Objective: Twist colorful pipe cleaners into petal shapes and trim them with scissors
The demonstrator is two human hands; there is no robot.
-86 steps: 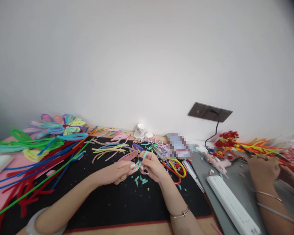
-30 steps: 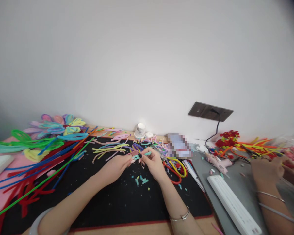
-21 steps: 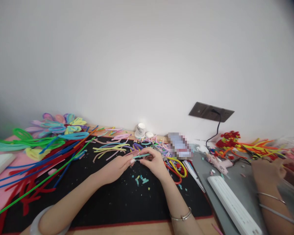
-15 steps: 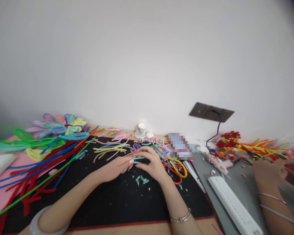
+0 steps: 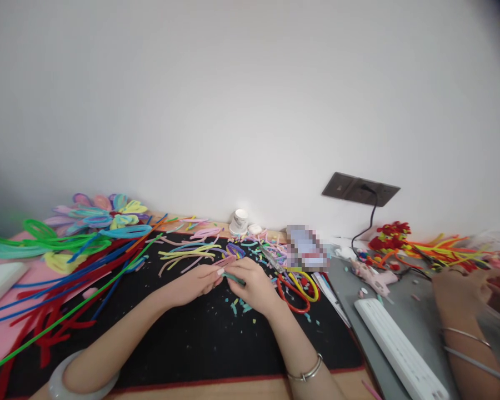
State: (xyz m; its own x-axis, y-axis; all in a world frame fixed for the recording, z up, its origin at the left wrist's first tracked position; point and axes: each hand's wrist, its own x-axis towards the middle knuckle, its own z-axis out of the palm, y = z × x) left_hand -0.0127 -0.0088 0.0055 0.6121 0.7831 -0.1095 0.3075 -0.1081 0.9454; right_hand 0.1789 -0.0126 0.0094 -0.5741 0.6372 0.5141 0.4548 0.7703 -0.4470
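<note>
Cup [image 5: 239,223] beyond, scraps [image 5: 245,306] near, left hand [image 5: 194,285] and right hand [image 5: 253,283] pinching teal strip [image 5: 235,278]

Left hand [image 5: 196,284] and right hand [image 5: 252,282] close together — fingers [image 5: 237,266] bent, 2 forearms [image 5: 131,330] slanted inward.

From my seat, the left forearm [image 5: 129,333] is bare and wears a thick, smooth, milky white bangle [image 5: 57,383]. The right forearm [image 5: 294,339], bare as well, carries a much thinner silver-coloured bangle [image 5: 303,378] with a small raised fitting. I make out a pale thumbnail [image 5: 220,271] on the left hand [image 5: 194,285]; the right hand [image 5: 254,282] has its nails hidden from me.
</note>
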